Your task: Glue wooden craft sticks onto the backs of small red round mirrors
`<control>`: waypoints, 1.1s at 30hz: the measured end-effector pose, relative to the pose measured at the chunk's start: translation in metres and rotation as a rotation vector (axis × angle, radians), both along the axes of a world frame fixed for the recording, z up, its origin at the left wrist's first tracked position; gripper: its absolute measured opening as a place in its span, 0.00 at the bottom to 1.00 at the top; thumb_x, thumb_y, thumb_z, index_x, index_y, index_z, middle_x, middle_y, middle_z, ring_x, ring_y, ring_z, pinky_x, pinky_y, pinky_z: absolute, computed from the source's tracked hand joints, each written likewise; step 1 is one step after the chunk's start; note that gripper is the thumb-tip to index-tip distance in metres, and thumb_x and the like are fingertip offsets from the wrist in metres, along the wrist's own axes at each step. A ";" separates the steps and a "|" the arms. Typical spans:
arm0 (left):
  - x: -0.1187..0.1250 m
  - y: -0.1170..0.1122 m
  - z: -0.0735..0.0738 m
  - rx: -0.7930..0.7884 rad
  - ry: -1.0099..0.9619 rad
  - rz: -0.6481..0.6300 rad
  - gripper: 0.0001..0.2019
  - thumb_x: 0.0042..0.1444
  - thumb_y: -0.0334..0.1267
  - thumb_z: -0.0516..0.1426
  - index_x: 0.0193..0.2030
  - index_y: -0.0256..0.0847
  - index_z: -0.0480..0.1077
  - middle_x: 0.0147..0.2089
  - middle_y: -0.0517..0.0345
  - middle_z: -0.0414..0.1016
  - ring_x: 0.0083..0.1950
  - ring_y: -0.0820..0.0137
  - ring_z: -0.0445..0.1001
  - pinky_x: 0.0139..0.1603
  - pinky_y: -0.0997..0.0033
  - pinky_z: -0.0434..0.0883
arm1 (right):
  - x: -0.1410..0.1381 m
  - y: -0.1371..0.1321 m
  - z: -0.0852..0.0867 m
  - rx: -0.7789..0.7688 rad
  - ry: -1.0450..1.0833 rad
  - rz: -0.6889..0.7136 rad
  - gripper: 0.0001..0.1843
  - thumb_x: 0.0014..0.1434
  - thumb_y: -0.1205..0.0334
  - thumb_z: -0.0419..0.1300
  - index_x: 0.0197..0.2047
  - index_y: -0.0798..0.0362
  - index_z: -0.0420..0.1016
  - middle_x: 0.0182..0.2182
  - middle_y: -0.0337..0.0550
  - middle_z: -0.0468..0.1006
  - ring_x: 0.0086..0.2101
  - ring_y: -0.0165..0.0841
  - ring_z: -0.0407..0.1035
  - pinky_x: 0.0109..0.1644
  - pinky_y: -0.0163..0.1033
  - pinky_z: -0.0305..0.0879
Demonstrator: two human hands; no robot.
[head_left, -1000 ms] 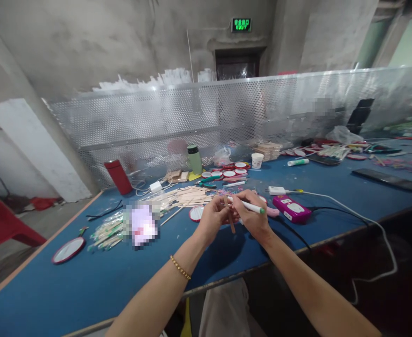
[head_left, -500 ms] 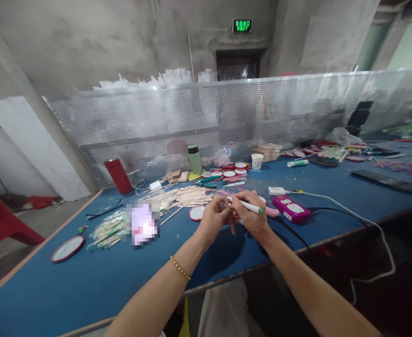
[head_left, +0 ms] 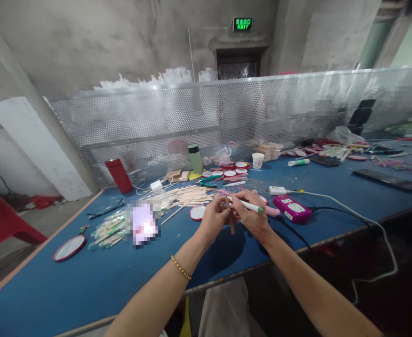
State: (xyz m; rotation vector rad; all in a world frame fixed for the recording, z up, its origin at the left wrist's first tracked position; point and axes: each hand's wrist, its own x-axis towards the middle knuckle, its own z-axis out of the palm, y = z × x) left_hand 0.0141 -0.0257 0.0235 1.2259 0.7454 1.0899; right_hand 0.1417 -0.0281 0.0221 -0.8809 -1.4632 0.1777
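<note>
My left hand (head_left: 216, 215) is closed, its thumb and fingers pinching a thin wooden stick (head_left: 231, 227) that slants downward in front of me. In my right hand (head_left: 253, 218) is a white marker with a green end (head_left: 253, 207), gripped like a pen with its front end close to the stick. The marker's tip is hidden by my fingers. Both hands are close together over the blue table's front part. Just beyond my left hand lies a round red-rimmed mirror (head_left: 197, 213). Past my right hand is a pink handle-like piece (head_left: 272, 211), partly covered.
Loose wooden sticks (head_left: 192, 195) lie behind my hands, with green-handled pliers (head_left: 208, 179) beyond. A purple box with a cable (head_left: 292, 209) is on the right. Bagged sticks (head_left: 111, 228), a blurred-out bright thing (head_left: 143, 224), a red bottle (head_left: 119, 176) and a green bottle (head_left: 195, 159) stand or lie leftward.
Hardly anything differs. My hands keep the same hold on the stick and the marker, and the whole view has shifted very slightly.
</note>
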 end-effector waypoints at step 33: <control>0.000 0.000 -0.001 0.022 0.011 0.005 0.18 0.43 0.39 0.66 0.39 0.40 0.66 0.30 0.62 0.78 0.28 0.69 0.79 0.35 0.65 0.78 | 0.000 -0.001 -0.001 -0.006 0.033 0.015 0.10 0.60 0.58 0.58 0.28 0.50 0.72 0.20 0.36 0.74 0.21 0.29 0.68 0.25 0.34 0.66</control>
